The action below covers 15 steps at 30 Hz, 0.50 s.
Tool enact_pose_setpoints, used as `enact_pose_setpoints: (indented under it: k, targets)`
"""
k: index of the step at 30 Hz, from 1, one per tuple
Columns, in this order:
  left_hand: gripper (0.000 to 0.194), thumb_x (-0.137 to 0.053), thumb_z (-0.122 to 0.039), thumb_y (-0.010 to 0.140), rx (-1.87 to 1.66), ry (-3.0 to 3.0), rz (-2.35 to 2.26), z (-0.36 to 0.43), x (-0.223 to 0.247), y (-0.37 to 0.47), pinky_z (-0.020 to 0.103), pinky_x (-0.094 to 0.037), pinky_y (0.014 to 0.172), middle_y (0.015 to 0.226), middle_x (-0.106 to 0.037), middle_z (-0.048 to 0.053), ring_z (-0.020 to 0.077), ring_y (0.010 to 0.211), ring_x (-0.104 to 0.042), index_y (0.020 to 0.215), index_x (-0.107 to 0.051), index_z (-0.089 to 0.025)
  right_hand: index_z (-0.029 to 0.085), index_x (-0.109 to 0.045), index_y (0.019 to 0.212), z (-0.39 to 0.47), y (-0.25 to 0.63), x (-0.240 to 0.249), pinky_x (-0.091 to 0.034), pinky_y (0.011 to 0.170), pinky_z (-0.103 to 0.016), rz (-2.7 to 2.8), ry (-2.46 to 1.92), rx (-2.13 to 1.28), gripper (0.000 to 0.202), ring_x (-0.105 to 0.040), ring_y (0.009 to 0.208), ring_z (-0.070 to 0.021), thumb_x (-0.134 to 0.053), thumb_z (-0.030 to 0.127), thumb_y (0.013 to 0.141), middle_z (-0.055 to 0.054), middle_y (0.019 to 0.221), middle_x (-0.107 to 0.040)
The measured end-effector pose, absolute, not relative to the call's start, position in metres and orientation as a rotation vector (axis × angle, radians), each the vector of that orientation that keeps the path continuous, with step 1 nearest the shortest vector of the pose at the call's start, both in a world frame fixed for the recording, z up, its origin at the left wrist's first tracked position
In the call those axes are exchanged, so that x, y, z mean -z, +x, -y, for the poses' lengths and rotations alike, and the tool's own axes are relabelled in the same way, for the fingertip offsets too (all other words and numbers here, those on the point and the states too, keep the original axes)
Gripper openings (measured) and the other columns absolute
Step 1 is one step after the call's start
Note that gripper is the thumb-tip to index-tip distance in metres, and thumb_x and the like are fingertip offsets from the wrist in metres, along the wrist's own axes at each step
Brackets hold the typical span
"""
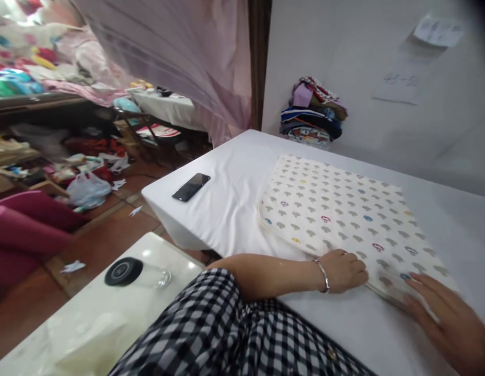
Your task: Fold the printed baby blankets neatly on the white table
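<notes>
A cream cloth (pixel 336 203) printed with small grey and coloured shapes lies folded in layers on the white-covered table (pixel 227 183). My left hand (pixel 342 270), with a silver bangle at the wrist, rests on the cloth's near edge, its fingers curled over that edge. To the right, my right hand (pixel 442 308) is smeared by motion at the cloth's near right corner. Its thumb stands apart from the fingers, and a blurred bit of cloth lies by the fingertips. Whether it grips the cloth is unclear.
A black phone (pixel 191 187) lies on the table's left part. At the lower left, a pale stand (pixel 89 303) holds a round black object (pixel 124 271) and a clear glass item. Folded clothes (pixel 313 112) are stacked beyond the table by the wall. Bags and scraps litter the tiled floor.
</notes>
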<state>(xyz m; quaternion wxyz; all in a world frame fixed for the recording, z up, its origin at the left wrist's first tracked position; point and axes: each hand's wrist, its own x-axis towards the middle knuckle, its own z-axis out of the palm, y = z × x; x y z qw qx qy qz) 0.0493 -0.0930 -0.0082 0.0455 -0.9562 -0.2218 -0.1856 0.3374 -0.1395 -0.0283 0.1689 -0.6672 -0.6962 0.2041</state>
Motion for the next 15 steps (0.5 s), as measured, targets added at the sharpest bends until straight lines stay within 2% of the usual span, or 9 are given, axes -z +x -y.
enact_pose_setpoints:
  k: [3, 6, 11, 15]
  targets:
    - [0.022, -0.04, -0.023, 0.092, 0.59, -2.906, 0.696, 0.093, 0.008, 0.045, 0.028, -0.036, 0.066, 0.092, -0.058, 0.007, 0.0157, 0.084, -0.052, 0.091, -0.061, -0.017, 0.067, -0.033, 0.12, 0.139, 0.278, 0.024, -0.034, 0.098, -0.051, 2.31, -1.589, -0.369, 0.055, -0.028, 0.132, -0.0229, -0.053, 0.054, 0.07, -0.004, 0.138, -0.041]
    - [0.021, -0.04, -0.021, 0.092, 0.549, -2.881, 0.734, 0.087, 0.009, 0.029, 0.029, -0.035, 0.064, 0.091, -0.057, 0.008, 0.0168, 0.085, -0.051, 0.088, -0.06, -0.017, 0.069, -0.018, 0.127, 0.142, 0.255, 0.025, -0.031, 0.102, -0.054, 2.392, -1.575, -0.362, 0.068, -0.028, 0.132, -0.0251, -0.054, 0.055, 0.071, 0.001, 0.141, -0.038]
    - [0.019, -0.038, -0.017, 0.092, 0.425, -2.783, 0.914, 0.07, 0.007, -0.032, 0.031, -0.034, 0.067, 0.091, -0.055, 0.007, 0.0176, 0.086, -0.048, 0.091, -0.057, -0.015, 0.064, -0.013, 0.132, 0.143, 0.263, 0.03, -0.027, 0.105, -0.053, 2.447, -1.569, -0.31, 0.071, -0.025, 0.132, -0.0252, -0.051, 0.055, 0.073, -0.001, 0.143, -0.035]
    - [0.018, -0.037, -0.017, 0.092, 0.314, -2.676, 1.132, 0.064, -0.001, -0.093, 0.033, -0.034, 0.072, 0.093, -0.055, 0.007, 0.0186, 0.088, -0.047, 0.093, -0.054, -0.016, 0.06, -0.013, 0.134, 0.141, 0.272, 0.041, -0.027, 0.106, -0.047, 2.491, -1.549, -0.184, 0.072, -0.03, 0.131, -0.0261, -0.05, 0.056, 0.073, 0.001, 0.143, -0.035]
